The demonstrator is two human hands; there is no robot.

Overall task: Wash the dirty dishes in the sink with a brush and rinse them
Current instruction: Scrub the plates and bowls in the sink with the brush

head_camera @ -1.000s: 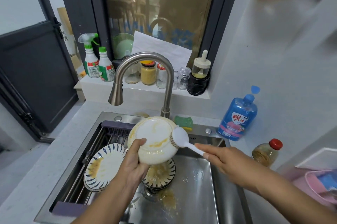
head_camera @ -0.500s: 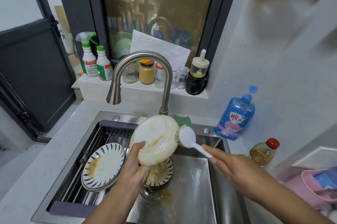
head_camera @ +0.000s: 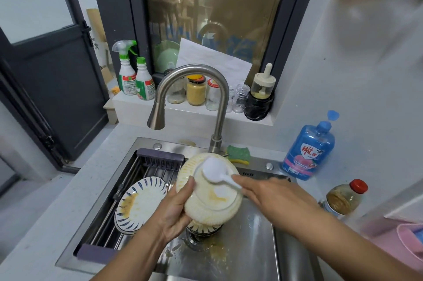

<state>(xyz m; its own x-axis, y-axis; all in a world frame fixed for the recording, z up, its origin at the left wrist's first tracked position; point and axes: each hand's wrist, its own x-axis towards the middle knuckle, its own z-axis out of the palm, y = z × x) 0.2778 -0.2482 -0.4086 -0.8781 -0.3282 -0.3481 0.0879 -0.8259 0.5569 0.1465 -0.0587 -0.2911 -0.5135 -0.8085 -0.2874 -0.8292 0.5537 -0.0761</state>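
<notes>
My left hand grips the left rim of a cream plate smeared with yellow sauce, held tilted above the steel sink. My right hand holds the handle of a white dish brush, whose head lies on the plate's upper part. A blue-patterned dirty plate leans on the drain rack at the sink's left. Another patterned plate sits over the drain, mostly hidden under the held plate.
The curved faucet stands behind the sink, no water running. A green sponge lies on the sink's back rim. A blue detergent bottle and a sauce bottle stand at right. Spray bottles and jars line the windowsill.
The brush has moved from the plate's right edge onto its face, near the top. The plate has tilted a little more toward me.
</notes>
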